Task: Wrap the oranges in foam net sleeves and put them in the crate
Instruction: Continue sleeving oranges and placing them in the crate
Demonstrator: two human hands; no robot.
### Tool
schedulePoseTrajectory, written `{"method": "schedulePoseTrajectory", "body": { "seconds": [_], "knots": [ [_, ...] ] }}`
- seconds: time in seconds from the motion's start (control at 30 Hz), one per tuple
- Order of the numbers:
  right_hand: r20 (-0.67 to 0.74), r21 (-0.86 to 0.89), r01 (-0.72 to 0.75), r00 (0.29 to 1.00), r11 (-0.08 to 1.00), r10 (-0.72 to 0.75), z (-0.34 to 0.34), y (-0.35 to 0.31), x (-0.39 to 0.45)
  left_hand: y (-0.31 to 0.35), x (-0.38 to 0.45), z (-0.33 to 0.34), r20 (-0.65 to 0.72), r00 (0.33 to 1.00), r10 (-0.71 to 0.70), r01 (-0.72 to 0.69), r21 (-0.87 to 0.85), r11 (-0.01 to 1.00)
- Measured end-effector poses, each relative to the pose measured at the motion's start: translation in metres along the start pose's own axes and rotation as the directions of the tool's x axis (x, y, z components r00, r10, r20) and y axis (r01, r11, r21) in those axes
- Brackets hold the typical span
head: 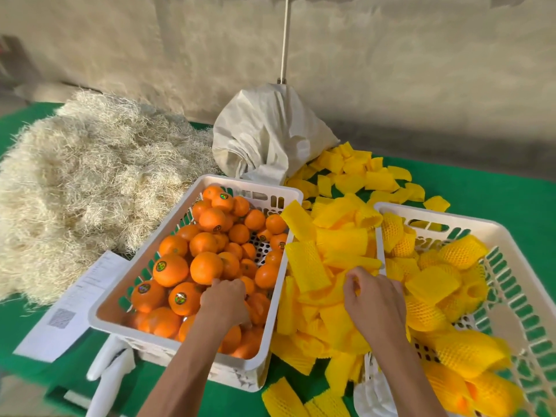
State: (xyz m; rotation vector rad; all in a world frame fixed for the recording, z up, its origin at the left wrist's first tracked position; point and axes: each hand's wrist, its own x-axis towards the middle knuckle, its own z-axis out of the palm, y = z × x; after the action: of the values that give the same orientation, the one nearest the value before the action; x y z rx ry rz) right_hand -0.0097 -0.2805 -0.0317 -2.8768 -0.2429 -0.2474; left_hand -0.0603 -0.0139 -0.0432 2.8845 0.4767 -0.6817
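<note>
Low in the middle of the frame, the two hands work side by side, each over its own supply. At lower centre-left, the left hand (224, 299) reaches down into the crate of bare oranges (192, 260), fingers curled among the fruit at the near end; it appears to be closing on one orange, though the fingertips are hidden and I cannot tell which fruit it has. Just right of that crate, the right hand (373, 299) sits on the heap of yellow foam net sleeves (307, 266) lying on the green counter (496, 188), thumb and forefinger pinching the edge of one sleeve.

What matters for the next move is that fruit and sleeve are close together, with only the white crate wall (278, 284) between the two hands. The sleeves near the right hand lie flat, long axes running roughly up the frame, so a mouth must be opened before an orange goes in. At the right of the frame, the second crate (511, 236) already holds wrapped oranges (463, 251), nearer the right hand.
</note>
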Motion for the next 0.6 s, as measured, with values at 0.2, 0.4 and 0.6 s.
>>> {"method": "schedulePoseTrajectory", "body": {
  "seconds": [0.2,0.4,0.6],
  "knots": [
    [0.079,0.090,-0.138,0.988,0.986,0.131,-0.005,0.007,0.002,-0.010,-0.001,-0.003,-0.215,0.976,0.040,-0.113,-0.340,0.934],
    [0.106,0.215,-0.120,0.989,0.969,0.099,-0.008,-0.001,0.003,0.013,-0.019,-0.026,-0.369,0.929,0.022,-0.362,-0.896,0.256],
    [-0.172,0.545,0.052,0.984,0.837,0.051,-0.032,-0.015,-0.004,0.054,-0.036,-0.031,-0.097,0.941,0.325,0.052,-0.907,-0.418]
  ]
}}
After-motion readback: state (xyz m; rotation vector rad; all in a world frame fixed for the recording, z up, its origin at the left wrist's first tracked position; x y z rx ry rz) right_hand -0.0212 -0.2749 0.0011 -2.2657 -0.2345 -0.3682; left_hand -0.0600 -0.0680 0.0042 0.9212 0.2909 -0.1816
